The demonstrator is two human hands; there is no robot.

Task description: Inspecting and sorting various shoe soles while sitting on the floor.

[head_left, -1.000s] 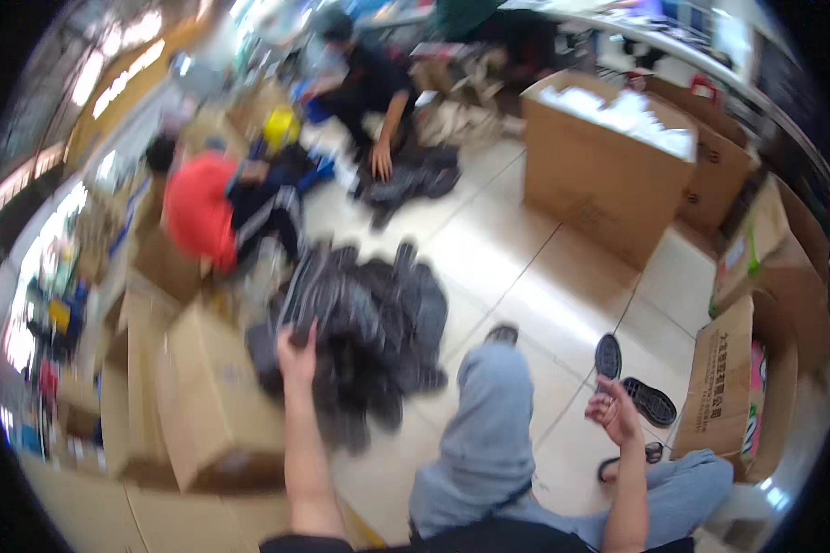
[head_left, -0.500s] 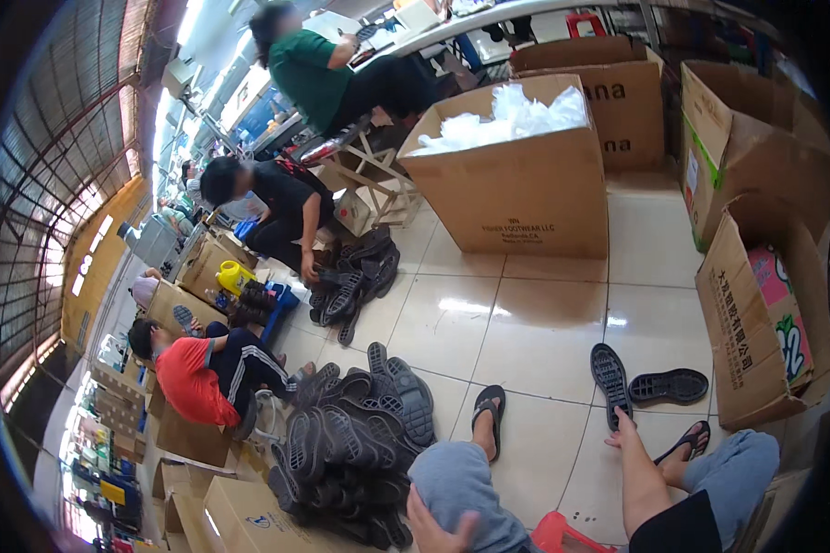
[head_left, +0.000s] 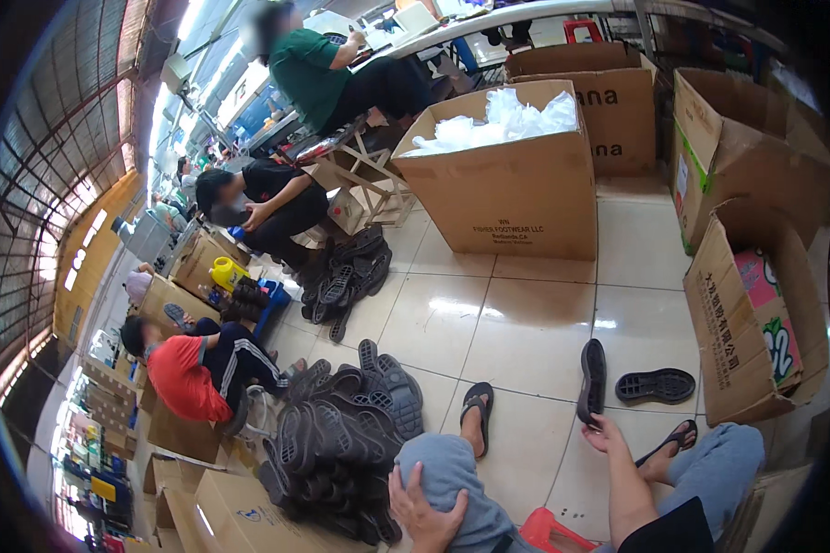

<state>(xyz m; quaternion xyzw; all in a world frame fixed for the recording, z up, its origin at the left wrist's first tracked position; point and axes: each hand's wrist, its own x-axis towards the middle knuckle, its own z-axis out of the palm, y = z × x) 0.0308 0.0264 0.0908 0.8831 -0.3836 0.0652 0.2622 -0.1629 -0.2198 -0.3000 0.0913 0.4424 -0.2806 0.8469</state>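
My right hand (head_left: 604,433) is closed on the near end of a dark shoe sole (head_left: 593,378), which stands tilted on its side over the tiles. Just right of it a second shoe sole (head_left: 655,386) lies flat, its grid pattern facing up. My left hand (head_left: 426,507) rests on my left knee with the fingers spread over the grey trouser cloth and nothing in it. A large heap of dark shoe soles (head_left: 327,452) lies to the left of that knee.
A smaller pile of soles (head_left: 346,276) lies farther off, beside a seated person in black (head_left: 281,207). Another person in red (head_left: 189,373) sits left of the big heap. Cardboard boxes (head_left: 507,207) stand ahead, with an open carton (head_left: 724,323) at right.
The sole in my right hand has turned from lying face up to standing on its side. My left hand has settled on my knee. The person in black has raised a hand from the pile.
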